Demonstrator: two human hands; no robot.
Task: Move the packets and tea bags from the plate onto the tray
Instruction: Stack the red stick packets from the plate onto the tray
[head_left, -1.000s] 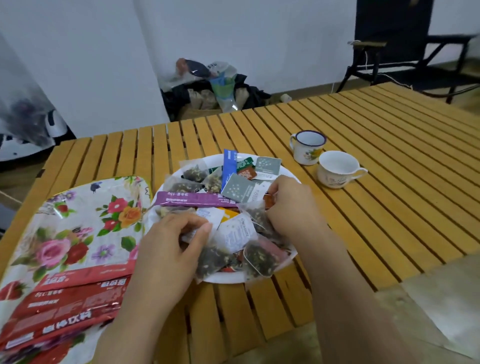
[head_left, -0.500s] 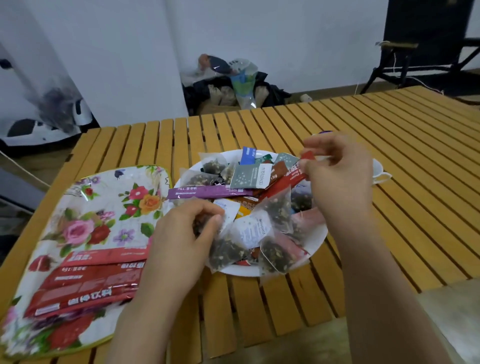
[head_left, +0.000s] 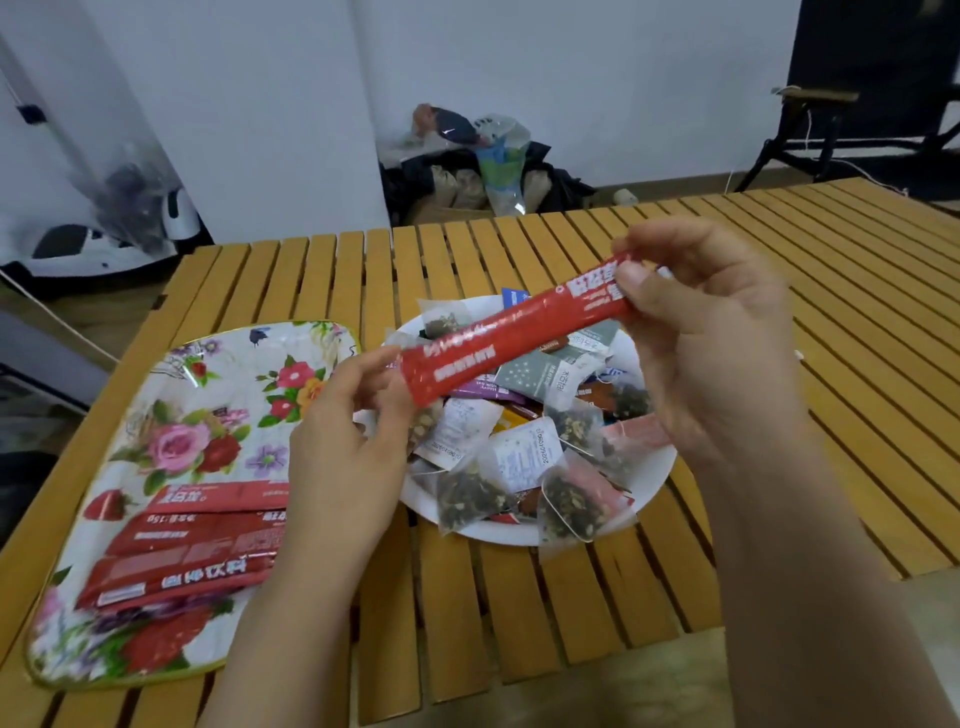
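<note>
The red stick packet (head_left: 511, 336), buried in the plate (head_left: 652, 486) 1 second ago, is now lifted clear. The right hand (head_left: 711, 332) pinches its far end, the left hand (head_left: 345, 441) its near end. It likely joins the tray (head_left: 156, 395) next.

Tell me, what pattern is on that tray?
The tray is white with a floral print: pink, red and orange flowers, green leaves. The head view shows it.

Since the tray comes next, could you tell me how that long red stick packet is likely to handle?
Held by its ends, the red stick packet spans both hands without sagging, so probably fairly stiff. Fingertips suffice: likely light. Its glossy film may be slippery.
</note>
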